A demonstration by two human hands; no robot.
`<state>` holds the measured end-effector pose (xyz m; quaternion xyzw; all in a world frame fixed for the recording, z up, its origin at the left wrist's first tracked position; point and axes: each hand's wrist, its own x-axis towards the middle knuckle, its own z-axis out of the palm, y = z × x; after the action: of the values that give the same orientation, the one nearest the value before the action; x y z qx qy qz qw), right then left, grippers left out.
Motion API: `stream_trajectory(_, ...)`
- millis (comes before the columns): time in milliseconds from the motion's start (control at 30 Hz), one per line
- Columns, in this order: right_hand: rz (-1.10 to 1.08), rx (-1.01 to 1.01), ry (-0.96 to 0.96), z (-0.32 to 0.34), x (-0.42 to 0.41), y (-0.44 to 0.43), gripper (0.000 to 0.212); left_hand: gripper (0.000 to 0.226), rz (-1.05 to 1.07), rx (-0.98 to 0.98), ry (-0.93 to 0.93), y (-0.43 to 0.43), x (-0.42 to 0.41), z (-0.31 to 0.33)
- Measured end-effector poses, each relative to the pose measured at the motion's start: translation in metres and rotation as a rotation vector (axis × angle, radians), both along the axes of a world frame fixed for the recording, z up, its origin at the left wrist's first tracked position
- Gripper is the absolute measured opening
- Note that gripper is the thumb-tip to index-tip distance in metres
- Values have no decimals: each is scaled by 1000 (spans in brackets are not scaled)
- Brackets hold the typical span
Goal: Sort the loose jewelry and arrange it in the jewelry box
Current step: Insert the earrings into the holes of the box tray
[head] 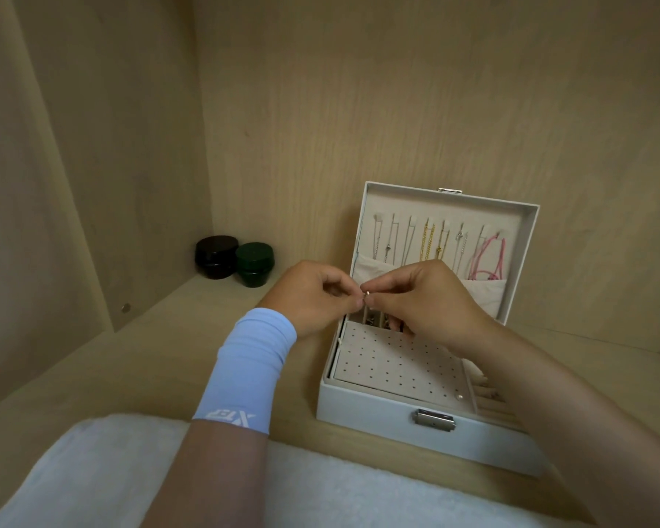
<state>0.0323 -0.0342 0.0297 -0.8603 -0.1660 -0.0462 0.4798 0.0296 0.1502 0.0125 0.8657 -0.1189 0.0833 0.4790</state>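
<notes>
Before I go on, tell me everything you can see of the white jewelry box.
The white square leather-look jewelry box sits open on the wooden shelf, its lid standing nearly upright. From hooks in its beige lining hang chains and a pink cord. A beige perforated panel covers the tray; a metal clasp is on the front. The left hand and right hand pinch a small metal piece above it.
</notes>
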Motion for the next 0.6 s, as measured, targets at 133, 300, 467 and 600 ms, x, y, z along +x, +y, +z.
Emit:
stream_trajectory(133, 22, -303, -165, -11, 4, 4, 15, 20, 46, 105, 99, 5, 3, -6)
stream_trajectory(300, 120, -578, -345, -16, 1, 8, 19, 39, -1, 12, 182, 4, 6, -10)
stream_trajectory(467, 98, -673, -471, -20, 4, 12, 19, 29, 0, 69, 197, 3, 9, -12)
stream_trajectory(600, 34, -714, -517, -23, 4, 15, 18, 25, 20, 78, 192, 1, 8, -11)
